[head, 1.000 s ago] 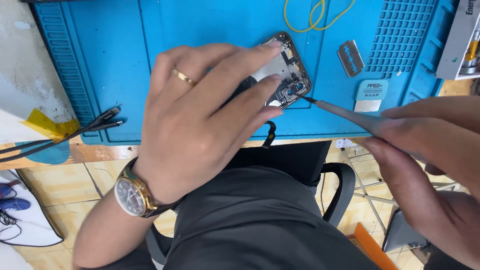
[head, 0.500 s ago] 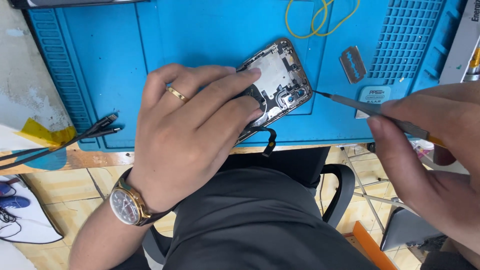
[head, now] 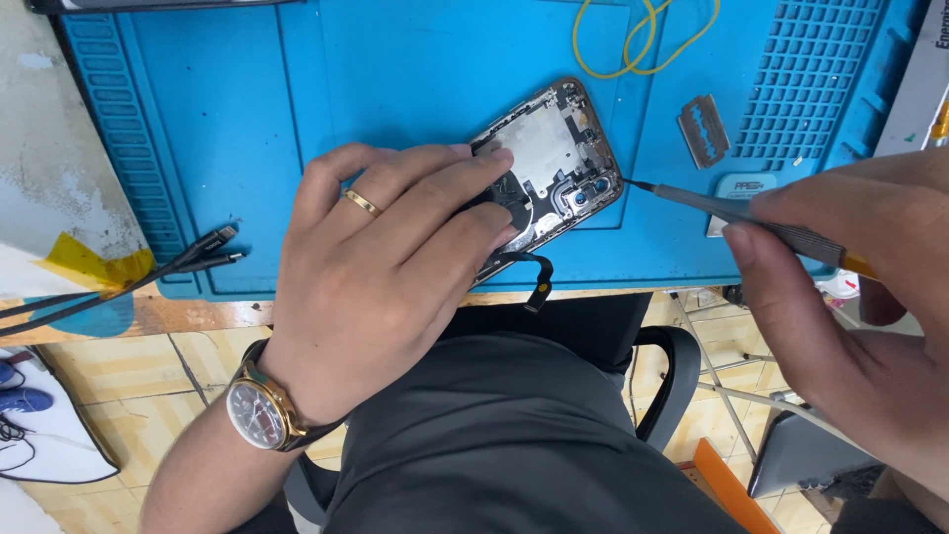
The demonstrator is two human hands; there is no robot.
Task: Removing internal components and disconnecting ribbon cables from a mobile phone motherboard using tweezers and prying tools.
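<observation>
The left hand (head: 386, 277) presses flat on the opened phone (head: 549, 163) lying on the blue mat (head: 297, 119) near the tabletop's front edge, while the right hand (head: 850, 297) pinches a thin screwdriver (head: 736, 210) whose tip sits just beside the phone's camera corner. Keeping the phone pinned and the tool shallow should help (the dangling flex cable (head: 534, 282) looks easy to snag). A small pale-blue label (head: 741, 188) lies under the tool, and a white package edge (head: 914, 89) stands at far right.

Open blue mat (head: 395, 89) lay bare above and left of the opened phone (head: 549, 158), offering clear passage. To its right, a razor blade (head: 703, 130), a yellow rubber band (head: 633, 40) and the screwdriver (head: 732, 210) crowded the approach, while the left hand (head: 386, 267) blocked the near edge and two cables (head: 188, 255) fringed the left.
</observation>
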